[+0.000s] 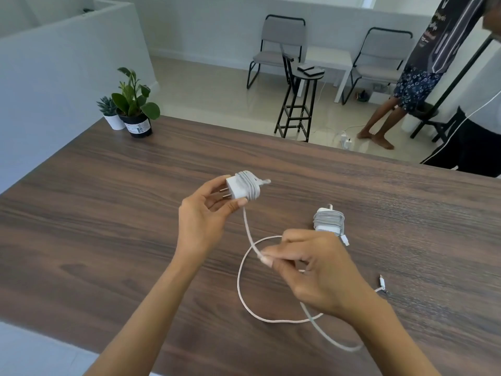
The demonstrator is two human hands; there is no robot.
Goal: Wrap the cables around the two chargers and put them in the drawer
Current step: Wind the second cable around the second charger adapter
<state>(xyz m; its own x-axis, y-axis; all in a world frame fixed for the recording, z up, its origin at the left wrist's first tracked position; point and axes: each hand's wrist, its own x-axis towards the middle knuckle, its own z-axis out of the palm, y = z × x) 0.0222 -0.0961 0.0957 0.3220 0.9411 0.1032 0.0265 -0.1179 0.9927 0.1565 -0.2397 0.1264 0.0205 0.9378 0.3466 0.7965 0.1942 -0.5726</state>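
My left hand (202, 213) grips a white charger (240, 187) above the wooden table (95, 213), prongs pointing left, with several turns of its white cable wound round the body. The loose cable (244, 289) drops from the charger, runs to my right hand (314, 270), which pinches it between thumb and fingertips, then loops on the table and ends in a plug (381, 282) at the right. A second charger (329, 221) lies on the table just beyond my right hand, its grey cable fully wound round it. No drawer is in view.
Two potted plants (132, 109) stand at the table's far left corner. Beyond the table's far edge are a black stool (298, 104), two grey chairs (282, 42) and a standing person (423, 77). Another person's dark sleeve (469, 147) is at the right edge.
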